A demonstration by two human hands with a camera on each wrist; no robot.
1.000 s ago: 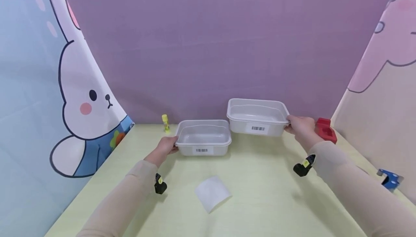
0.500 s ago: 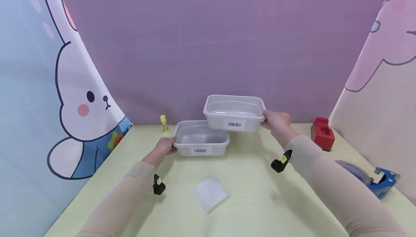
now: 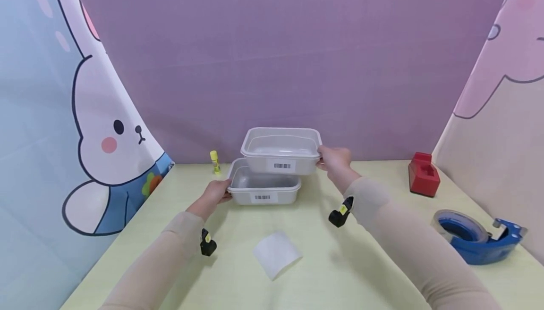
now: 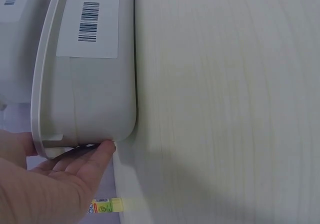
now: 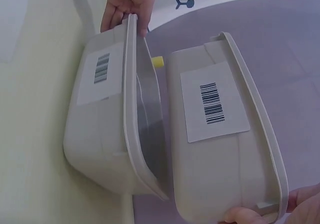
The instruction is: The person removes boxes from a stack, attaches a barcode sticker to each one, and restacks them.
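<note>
Two pale grey plastic bins with barcode labels are in the head view. The lower bin [image 3: 242, 197] stands on the table, and my left hand [image 3: 214, 194] grips its left end, thumb at the rim and fingers beneath, as the left wrist view shows. My right hand [image 3: 338, 163] holds the upper bin [image 3: 306, 164] by its right end. That upper bin hangs above and slightly right of the lower one, covering part of its opening. In the right wrist view a gap separates the two. The visible inside of the upper bin is bare.
A white paper square [image 3: 277, 255] lies on the table [image 3: 306, 281] in front of the bins. A yellow glue stick [image 3: 215, 162] stands at the back left. To the right are a red block-shaped holder [image 3: 424, 176] and a blue tape dispenser [image 3: 484, 248]. A purple backdrop [image 3: 272, 55] rises behind.
My right hand has carried the upper bin leftward, from beside the lower bin to over it. The left hand and lower bin have stayed put. The tape dispenser has come into fuller view.
</note>
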